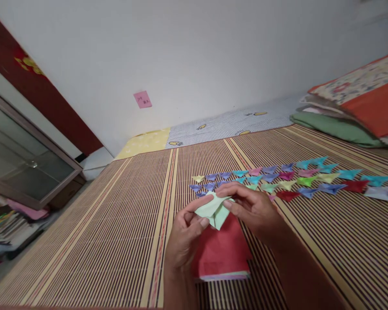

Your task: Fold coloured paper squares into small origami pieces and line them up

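Note:
A pale green sheet of origami paper (215, 209), partly folded with a point facing down, is held up between my two hands. My left hand (186, 230) pinches its left side between thumb and fingers. On the opposite side, my right hand (250, 209) grips the upper right edge, thumb in front and fingers behind. Just below lies a stack of coloured paper with a red sheet (223, 254) on top. Behind my hands, several small folded paper pieces, among them a dark red one (287, 196), stand in rows.
A striped mat (132, 224) covers the bed. Folded bedding (368, 103) is piled at the far right. A checked cloth (213, 127) runs along the white wall, where a pink note (142, 99) hangs. At left stand a glass-doored cabinet (29, 159) and stacked books (11, 226).

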`<state>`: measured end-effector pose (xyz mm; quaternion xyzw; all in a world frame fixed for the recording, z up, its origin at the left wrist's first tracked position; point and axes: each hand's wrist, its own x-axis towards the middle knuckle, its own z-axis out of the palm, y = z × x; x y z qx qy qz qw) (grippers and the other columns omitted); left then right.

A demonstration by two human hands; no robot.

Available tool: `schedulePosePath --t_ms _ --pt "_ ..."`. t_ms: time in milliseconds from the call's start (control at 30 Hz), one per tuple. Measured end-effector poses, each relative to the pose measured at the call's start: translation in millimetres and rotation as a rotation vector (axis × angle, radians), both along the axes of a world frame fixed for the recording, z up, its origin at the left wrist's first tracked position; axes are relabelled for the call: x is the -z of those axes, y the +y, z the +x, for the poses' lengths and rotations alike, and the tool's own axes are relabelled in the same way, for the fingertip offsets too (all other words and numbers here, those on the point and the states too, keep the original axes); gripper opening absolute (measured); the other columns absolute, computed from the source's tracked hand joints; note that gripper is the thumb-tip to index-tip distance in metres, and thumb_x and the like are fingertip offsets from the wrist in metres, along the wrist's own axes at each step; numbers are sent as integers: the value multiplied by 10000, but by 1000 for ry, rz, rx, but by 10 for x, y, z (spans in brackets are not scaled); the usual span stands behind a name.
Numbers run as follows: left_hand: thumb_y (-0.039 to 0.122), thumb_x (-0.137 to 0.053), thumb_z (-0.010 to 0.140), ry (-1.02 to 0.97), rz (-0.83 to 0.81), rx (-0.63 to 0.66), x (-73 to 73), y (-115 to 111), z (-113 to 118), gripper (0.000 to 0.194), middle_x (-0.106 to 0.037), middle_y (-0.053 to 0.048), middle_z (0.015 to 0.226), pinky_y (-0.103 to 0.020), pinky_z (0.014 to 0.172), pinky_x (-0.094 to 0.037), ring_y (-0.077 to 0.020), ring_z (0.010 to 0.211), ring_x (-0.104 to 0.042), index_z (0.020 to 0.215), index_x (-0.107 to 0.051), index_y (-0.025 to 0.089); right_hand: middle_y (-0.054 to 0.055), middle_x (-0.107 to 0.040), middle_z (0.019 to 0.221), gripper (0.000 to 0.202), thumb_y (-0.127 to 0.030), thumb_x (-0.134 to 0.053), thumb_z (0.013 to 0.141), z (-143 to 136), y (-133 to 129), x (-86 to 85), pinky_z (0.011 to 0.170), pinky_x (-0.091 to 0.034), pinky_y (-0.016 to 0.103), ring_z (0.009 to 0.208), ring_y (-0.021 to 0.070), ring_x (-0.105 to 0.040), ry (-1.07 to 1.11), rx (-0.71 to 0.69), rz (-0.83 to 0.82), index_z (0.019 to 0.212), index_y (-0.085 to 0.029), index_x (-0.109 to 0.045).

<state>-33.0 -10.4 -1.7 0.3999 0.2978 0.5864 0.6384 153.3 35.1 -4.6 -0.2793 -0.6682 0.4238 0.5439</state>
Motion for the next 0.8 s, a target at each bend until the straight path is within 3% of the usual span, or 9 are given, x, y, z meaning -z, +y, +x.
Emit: schedulePosePath --t_ms 133,333,533,800 --pt "236 -835 766 -5 -2 -11 -19 17 29 384 -801 -142 1115 -375 973 -525 -265 1039 -730 1140 -803 156 60 -717 1097 164 -269 -595 983 9 -13 -39 947 -542 387 1104 231 -663 -18 0 2 1028 -265 -752" --pt "265 -813 803 -17 -70 -106 -54 30 69 282 -822 -139 926 -361 861 -573 -245 870 -757 1057 -828 142 67 -721 1129 226 -203 -563 937 22 -56 -87 946 -555 412 1133 252 -659 -37 -21 -37 1051 -260 -750" --pt "234 -859 735 -53 -102 -128 -50 47 66 302 -822 -153 971 -310 826 -572 -234 868 -757 1014 -836 120 69 -728 1143 267 -140 -622 844 31 -50 -84 981 -551 418 1132 260 -681 -24 -53 -44 1042 -252 -761" --pt "178 -884 702 35 -86 -127 7 66 49 278 -822 -111 1019 -282 844 -549 -205 906 -746 975 -835 162 60 -725 1079 197 -162 -660 865 14 -27 -44 967 -541 408 1100 246 -682 -1 -61 -52 1002 -253 -768"
